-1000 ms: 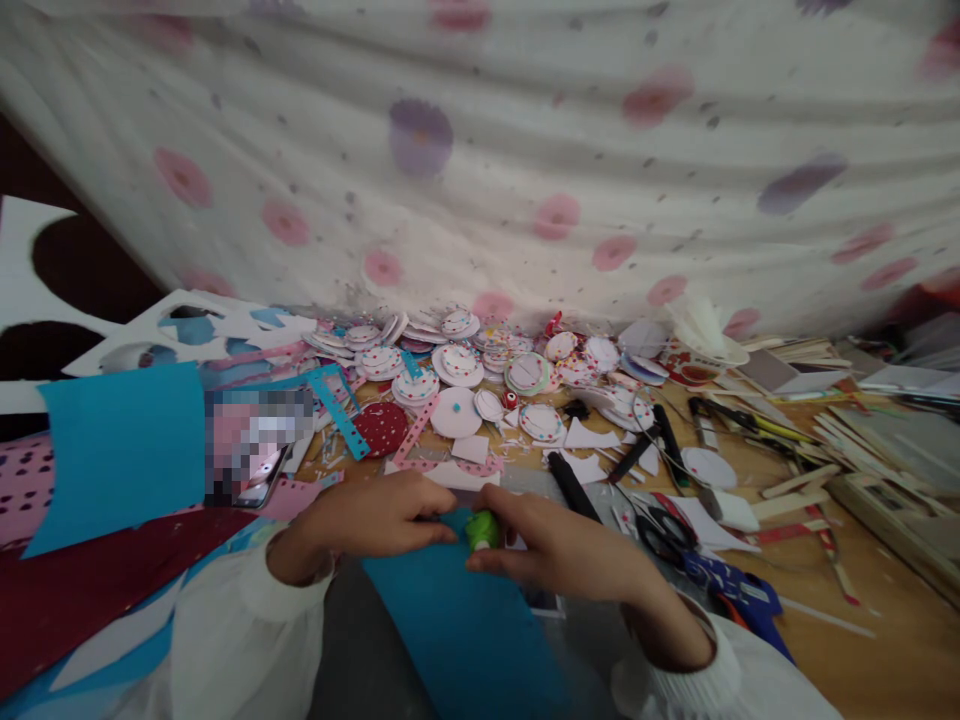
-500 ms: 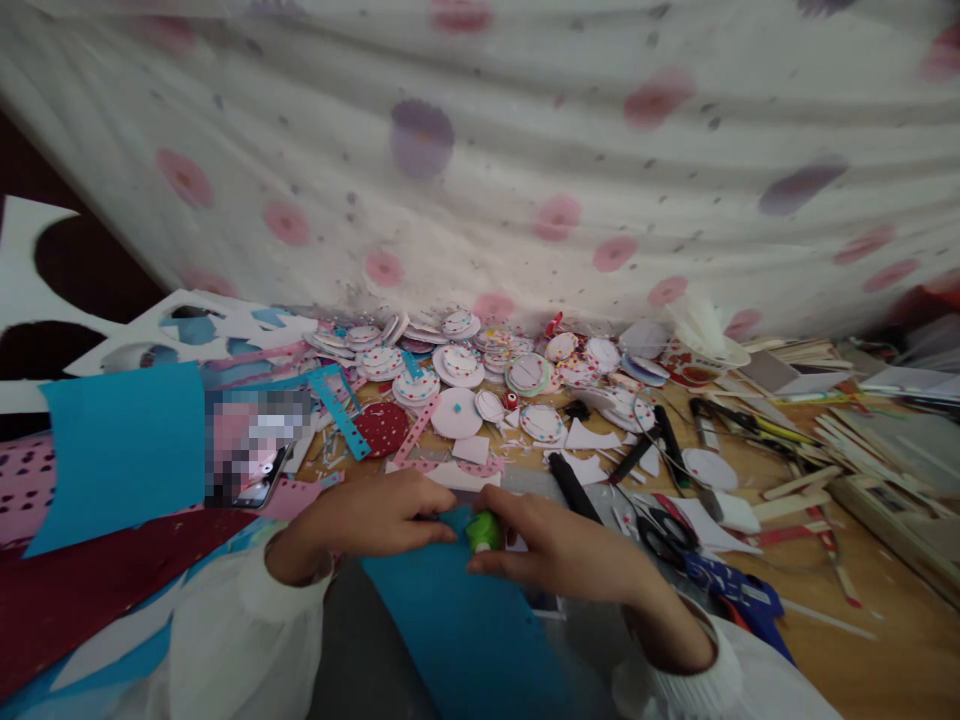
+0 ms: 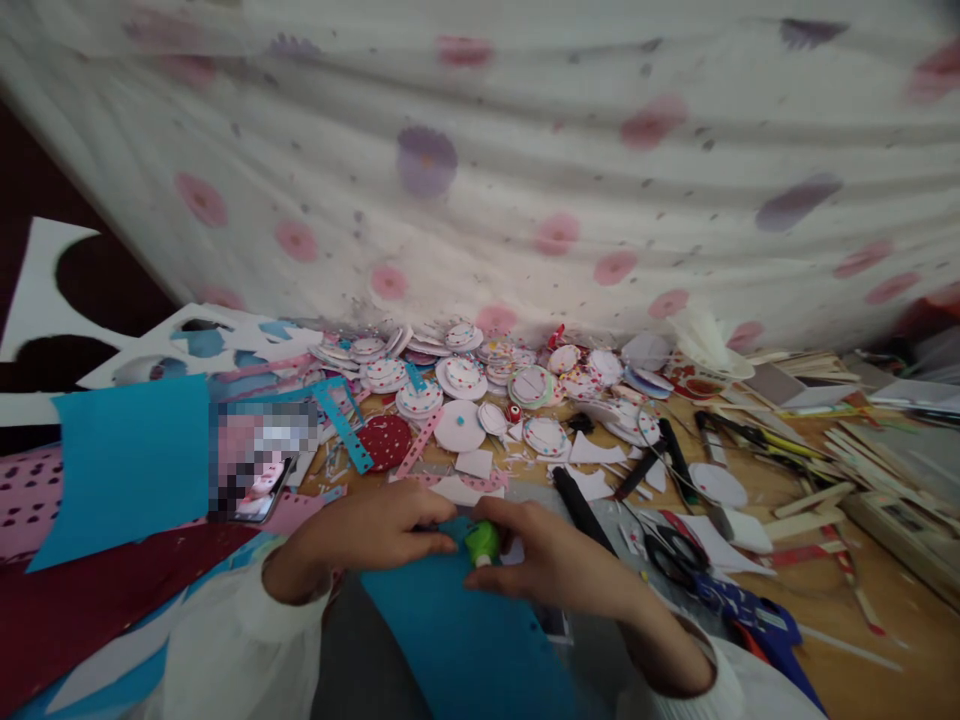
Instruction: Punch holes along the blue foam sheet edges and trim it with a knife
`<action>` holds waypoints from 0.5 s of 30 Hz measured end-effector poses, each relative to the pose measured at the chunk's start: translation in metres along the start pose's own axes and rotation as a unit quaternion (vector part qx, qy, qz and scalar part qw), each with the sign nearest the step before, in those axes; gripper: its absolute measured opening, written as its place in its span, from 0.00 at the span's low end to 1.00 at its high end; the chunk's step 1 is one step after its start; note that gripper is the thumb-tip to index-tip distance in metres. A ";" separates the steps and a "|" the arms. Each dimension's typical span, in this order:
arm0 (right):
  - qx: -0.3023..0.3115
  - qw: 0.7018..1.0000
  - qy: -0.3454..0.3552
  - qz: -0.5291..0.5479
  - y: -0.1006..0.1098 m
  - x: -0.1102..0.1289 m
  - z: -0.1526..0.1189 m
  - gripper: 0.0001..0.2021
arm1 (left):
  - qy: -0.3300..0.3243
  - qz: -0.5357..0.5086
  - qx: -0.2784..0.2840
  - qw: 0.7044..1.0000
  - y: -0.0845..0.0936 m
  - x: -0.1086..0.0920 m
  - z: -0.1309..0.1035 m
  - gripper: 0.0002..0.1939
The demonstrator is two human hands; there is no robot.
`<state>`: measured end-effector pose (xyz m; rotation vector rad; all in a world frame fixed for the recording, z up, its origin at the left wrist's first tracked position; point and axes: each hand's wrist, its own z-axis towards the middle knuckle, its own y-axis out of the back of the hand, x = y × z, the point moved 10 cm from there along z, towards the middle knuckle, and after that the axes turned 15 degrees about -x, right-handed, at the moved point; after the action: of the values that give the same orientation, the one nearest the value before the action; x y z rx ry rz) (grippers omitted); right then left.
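Note:
At the centre of the head view, a blue sheet of craft paper hangs toward me over a grey surface. My left hand is closed, pinching the far edge of the sheet between thumb and fingers. Across from it, my right hand grips a small green paper punch with a pale tip, set at the sheet's far edge. Small dark marks, like punched holes, run along the sheet's right side. Whether the punch is pressed down cannot be seen.
Behind the hands are piled layered paper discs with coloured dots. A phone and another blue sheet lie left. On the right are scissors, a blue glue gun, a black-handled tool and wooden sticks.
The view has tilted and shifted slightly, so the table's things appear a little lower. Both hands keep their holds on the blue sheet and the punch, with hardly any movement.

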<state>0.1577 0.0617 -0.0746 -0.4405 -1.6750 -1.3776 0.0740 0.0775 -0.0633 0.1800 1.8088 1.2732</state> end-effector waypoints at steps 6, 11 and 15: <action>-0.029 0.995 -0.055 0.078 -0.004 -0.007 0.005 0.17 | 0.000 -0.001 -0.009 1.000 0.002 0.001 -0.001 0.16; -0.064 0.990 -0.072 0.107 -0.006 -0.014 0.006 0.16 | 0.003 0.009 -0.014 1.000 0.002 0.006 -0.001 0.15; -0.126 0.984 -0.082 0.092 -0.002 -0.024 0.004 0.23 | 0.006 0.015 -0.013 1.000 0.001 0.007 -0.001 0.13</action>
<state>0.1672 0.0712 -0.0954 -0.8533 -1.5492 -1.4497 0.0687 0.0815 -0.0664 0.1864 1.8045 1.3216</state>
